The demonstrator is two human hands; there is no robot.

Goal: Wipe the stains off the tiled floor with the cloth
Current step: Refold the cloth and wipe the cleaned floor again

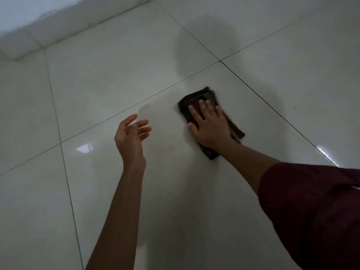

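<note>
A dark brown folded cloth (pixel 203 97) lies flat on the glossy white tiled floor (pixel 97 90). My right hand (pixel 209 125) presses down on it with straight, spread fingers, palm flat on the cloth. My left hand (pixel 131 136) hovers to the left of the cloth, above the floor, fingers relaxed and slightly curved, holding nothing. A faint dull smear shows on the tile between my two hands. No distinct stain is visible elsewhere.
Dark grout lines cross the floor in a grid. A white wall base (pixel 39 36) runs along the upper left. My dark red sleeve (pixel 311 211) fills the lower right. My shadow falls on the tiles beyond the cloth.
</note>
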